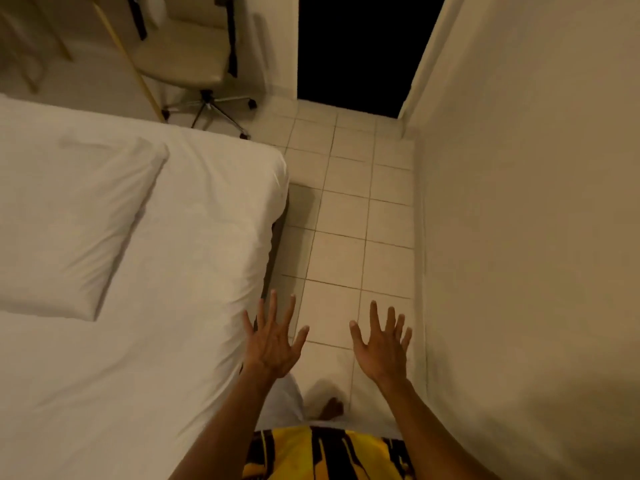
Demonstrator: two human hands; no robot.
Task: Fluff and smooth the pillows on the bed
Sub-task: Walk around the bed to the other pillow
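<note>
1. You stand in the narrow strip of tiled floor between the bed and the wall, and neither hand is on the task yet.
2. Your left hand is spread flat with fingers splayed, empty, hovering over the bed's near edge. Your right hand is likewise spread and empty, held over the floor.
3. One pillow is in view. It lies on the bed's left part, well apart from both hands.
4. The pillow looks flat, not plump, with soft creases across its white cover and corners that sag a little. I judge the fluffing not yet begun.
5. What is left, by my judgement: reaching across to the pillow, plumping it, then smoothing the cover. Whether other pillows lie beyond the left edge, you cannot tell.
6. An office chair stands past the bed's far corner, by a dark doorway.
</note>
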